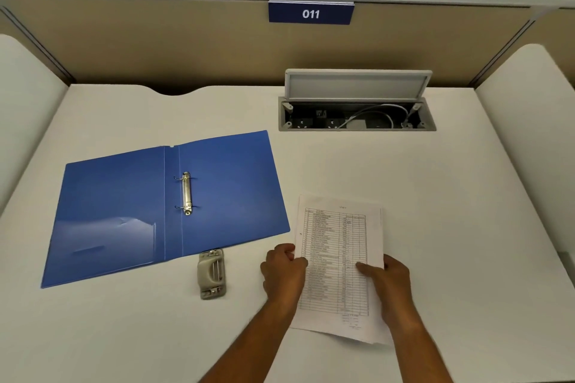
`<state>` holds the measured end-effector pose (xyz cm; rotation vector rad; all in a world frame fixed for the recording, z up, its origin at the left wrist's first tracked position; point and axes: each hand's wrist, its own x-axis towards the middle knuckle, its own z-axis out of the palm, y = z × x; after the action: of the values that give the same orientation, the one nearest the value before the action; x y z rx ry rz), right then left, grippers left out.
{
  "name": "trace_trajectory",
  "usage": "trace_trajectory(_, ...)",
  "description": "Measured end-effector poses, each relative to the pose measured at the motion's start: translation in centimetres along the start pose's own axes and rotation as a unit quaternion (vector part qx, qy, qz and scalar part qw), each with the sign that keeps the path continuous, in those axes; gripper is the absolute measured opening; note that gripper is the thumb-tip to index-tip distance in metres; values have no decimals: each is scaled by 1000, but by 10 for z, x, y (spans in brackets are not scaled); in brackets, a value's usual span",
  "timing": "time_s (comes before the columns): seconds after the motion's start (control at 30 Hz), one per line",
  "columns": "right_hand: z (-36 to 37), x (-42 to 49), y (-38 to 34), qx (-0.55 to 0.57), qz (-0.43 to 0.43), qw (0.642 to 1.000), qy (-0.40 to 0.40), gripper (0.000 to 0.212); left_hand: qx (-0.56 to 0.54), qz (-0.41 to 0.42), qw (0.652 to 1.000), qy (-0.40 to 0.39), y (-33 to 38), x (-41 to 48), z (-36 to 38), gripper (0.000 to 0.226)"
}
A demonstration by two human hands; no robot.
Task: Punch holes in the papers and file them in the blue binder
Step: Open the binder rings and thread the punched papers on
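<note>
- Head view, lower centre-right: both hands hold the papers (339, 246) by their long side edges. The left hand (284, 270) is curled round the left edge. The right hand (389, 286) pinches the right edge, with the thumb on top of the printed table.
- The near corner of the stack seems lifted off the desk (435, 211), to judge by the shadow beneath it. The far end looks close to the surface or on it.
- The hole punch (211, 274) sits just left of the left hand, in the lower middle of the frame. It is apart from the papers and touched by neither hand.
- The blue binder (124, 211) lies open and flat at centre left, its near edge just beside the punch. Its ring mechanism (186, 193) is exposed on the spine, but I cannot tell whether the rings are sprung open.
- The step in hand appears to be squaring the stack before punching.
- To do it well, tap the left edge flush and keep both grips light so the sheets do not fan. Then feed that left margin fully into the punch slot, centred along its length, so the holes match the two rings.
- An open cable box (357, 115) sits in the upper right, well apart from the work.
</note>
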<state>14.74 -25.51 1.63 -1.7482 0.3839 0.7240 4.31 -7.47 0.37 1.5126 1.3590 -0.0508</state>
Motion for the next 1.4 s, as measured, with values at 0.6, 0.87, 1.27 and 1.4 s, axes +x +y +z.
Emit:
trace_trajectory(0.6,1,-35,-56,31,-85,982,-164,49,-271,59,939,-204,23,-14,-77,28)
trace_trajectory(0.87,57,-53,-91,13,-142,970,-198,56,-233,161,940,-192,54,-14,-143,40)
trace_trajectory(1.27,158,-37,-151,-66,-249,955,-148,39,-206,186,951,-140,75,55,-174,42)
trace_trajectory(1.4,83,-22,-130,-46,-184,980,-67,46,-188,151,948,-209,59,45,-132,28)
